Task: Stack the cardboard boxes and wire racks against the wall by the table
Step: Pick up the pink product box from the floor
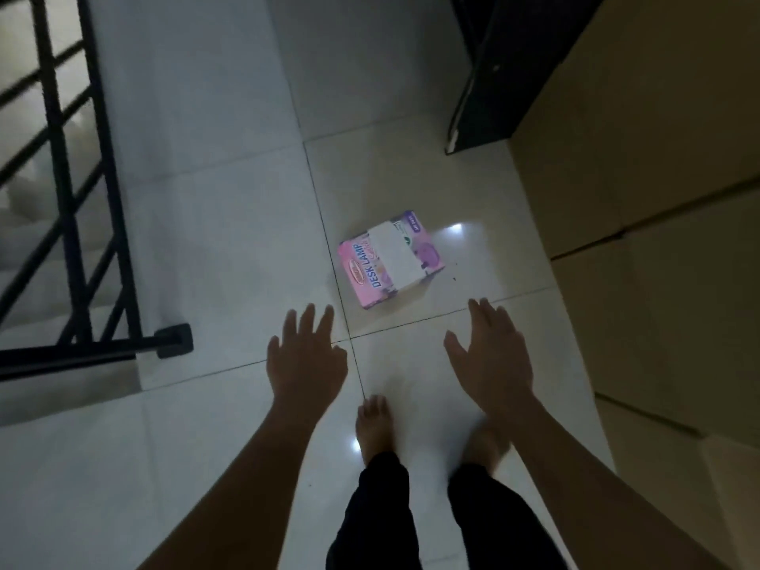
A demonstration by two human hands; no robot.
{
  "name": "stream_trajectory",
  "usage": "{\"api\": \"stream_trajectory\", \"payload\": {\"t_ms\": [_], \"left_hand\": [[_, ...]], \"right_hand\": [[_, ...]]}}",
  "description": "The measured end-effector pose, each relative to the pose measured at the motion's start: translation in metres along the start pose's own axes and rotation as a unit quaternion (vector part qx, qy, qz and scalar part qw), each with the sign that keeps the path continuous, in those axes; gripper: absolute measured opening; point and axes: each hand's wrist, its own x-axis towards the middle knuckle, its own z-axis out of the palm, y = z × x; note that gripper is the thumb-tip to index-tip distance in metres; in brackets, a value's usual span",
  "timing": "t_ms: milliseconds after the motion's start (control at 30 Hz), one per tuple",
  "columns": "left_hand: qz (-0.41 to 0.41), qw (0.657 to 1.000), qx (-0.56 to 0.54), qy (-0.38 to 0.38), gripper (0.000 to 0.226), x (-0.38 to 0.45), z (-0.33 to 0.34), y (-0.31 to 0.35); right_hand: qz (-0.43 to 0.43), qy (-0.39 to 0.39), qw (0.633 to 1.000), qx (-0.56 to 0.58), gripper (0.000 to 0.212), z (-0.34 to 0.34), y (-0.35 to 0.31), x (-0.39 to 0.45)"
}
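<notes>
A small pink and purple cardboard box [390,259] printed "DESK LAMP" lies flat on the white tiled floor, a white label across its top. My left hand [306,355] hovers palm down just short of the box and to its left, fingers spread, holding nothing. My right hand [495,353] hovers to the box's lower right, also spread and empty. Large brown cardboard boxes [658,199] stand stacked along the right side. No wire rack is in view.
A black metal stair railing [78,199] with its base foot [174,341] guards a stairwell on the left. A dark piece of furniture [489,76] stands at the back right. My bare feet [374,425] stand on the tiles below my hands.
</notes>
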Motion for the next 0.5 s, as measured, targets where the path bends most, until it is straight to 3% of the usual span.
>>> {"api": "stream_trajectory", "payload": {"t_ms": [200,500], "left_hand": [[-0.08,0.966,-0.231,-0.083,0.062,0.082,0.049,-0.014],[-0.179,0.867,-0.458,-0.079,0.068,0.183,0.12,0.013]], "right_hand": [[-0.011,-0.029,0.999,0.029,0.067,0.026,-0.01,0.084],[0.008,-0.032,0.997,0.066,0.069,0.082,0.007,0.207]]}}
